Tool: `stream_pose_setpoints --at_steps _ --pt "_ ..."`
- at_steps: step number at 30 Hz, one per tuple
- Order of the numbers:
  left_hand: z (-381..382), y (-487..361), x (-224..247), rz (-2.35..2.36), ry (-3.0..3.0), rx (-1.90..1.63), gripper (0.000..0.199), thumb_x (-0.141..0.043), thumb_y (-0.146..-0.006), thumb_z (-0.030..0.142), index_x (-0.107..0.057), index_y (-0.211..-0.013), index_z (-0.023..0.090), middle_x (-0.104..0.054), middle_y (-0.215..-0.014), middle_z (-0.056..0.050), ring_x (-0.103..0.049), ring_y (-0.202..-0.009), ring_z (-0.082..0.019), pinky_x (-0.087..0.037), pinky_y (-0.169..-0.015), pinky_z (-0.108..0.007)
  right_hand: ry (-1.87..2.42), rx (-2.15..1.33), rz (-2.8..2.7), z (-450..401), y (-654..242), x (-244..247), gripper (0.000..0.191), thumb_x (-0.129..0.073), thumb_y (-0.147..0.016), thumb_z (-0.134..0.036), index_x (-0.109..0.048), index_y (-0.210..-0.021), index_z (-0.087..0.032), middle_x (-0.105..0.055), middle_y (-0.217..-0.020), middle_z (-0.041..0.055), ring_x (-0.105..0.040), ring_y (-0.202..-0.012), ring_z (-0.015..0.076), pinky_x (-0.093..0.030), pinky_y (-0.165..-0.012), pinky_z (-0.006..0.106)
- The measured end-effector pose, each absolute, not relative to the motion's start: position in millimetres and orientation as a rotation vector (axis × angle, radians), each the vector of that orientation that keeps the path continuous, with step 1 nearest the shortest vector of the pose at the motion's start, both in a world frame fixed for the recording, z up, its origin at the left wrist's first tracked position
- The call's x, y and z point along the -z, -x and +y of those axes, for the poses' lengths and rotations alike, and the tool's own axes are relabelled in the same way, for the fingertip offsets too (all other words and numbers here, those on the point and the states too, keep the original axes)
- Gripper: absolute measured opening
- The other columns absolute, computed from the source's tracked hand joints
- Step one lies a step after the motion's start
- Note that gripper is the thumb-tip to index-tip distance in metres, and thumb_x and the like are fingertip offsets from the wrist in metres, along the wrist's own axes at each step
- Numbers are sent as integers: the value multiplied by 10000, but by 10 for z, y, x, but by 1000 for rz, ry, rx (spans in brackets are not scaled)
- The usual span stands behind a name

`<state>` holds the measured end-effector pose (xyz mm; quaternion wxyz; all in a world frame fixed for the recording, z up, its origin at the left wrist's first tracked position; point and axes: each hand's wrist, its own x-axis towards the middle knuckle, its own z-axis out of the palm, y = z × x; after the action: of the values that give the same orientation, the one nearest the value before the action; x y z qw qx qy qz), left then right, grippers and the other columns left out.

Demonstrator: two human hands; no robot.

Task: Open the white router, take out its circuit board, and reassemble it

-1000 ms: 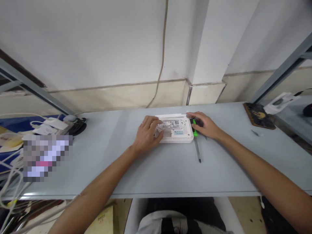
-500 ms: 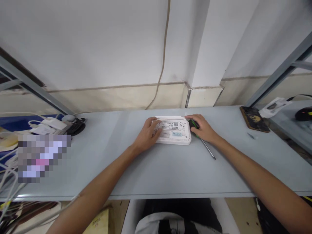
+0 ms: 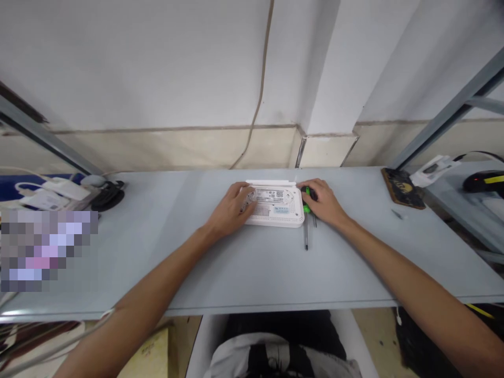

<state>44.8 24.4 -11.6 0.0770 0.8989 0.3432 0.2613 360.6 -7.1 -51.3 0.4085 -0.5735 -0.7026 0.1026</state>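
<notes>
A white router (image 3: pixel 274 214) lies on the table with its vented, labelled underside up. A slim white strip, perhaps a folded antenna, runs along its far edge. My left hand (image 3: pixel 231 211) grips the router's left end, thumb on top and fingers around the side. At the right end is my right hand (image 3: pixel 322 200), its fingers curled around the handle of a green and black screwdriver (image 3: pixel 306 226). The screwdriver's shaft points toward me, close beside the router's right side. A second thin dark line next to it may be another shaft or a shadow.
White adapters (image 3: pixel 63 194) and cables crowd the left end of the table (image 3: pixel 252 273). On the right are a dark phone-like slab (image 3: pixel 402 188), a white device (image 3: pixel 431 170) and a small clear piece (image 3: pixel 398 214). Metal posts (image 3: pixel 444 110) rise at both sides.
The screwdriver has swung from slanting down right to pointing nearly straight toward me, with more of its green handle showing. My left hand stays on the router.
</notes>
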Motion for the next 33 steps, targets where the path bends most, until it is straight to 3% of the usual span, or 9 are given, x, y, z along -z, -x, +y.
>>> stream_pose_setpoints --at_steps 13,24,33 --pt "242 -486 101 1013 -2714 -757 370 -497 -1054 370 -530 -1381 199 -533 -1432 -168 -540 -1362 -308 -498 -1149 -519 1419 -291 -1791 -109 -3660 417 249 -496 -1017 -341 -713 -1125 -284 -736 -1155 67 -643 -1108 284 -498 -990 497" --pt "239 -497 100 1041 -2742 -727 380 -478 -1053 374 -529 -1390 206 -527 -1439 -169 -520 -1373 -316 -515 -1119 -520 1406 -242 -1875 -84 -3678 428 260 -475 -1019 -330 -684 -1163 -273 -725 -1154 85 -624 -1117 302 -471 -1036 531" --pt "130 -568 78 1169 -2781 -681 374 -466 -1049 383 -557 -1371 215 -570 -1370 -150 -511 -1281 -323 -596 -870 -441 1417 -178 -1927 -72 -3681 531 318 -443 -1044 -371 -712 -1184 -276 -669 -1105 106 -594 -1113 322 -447 -1076 580"
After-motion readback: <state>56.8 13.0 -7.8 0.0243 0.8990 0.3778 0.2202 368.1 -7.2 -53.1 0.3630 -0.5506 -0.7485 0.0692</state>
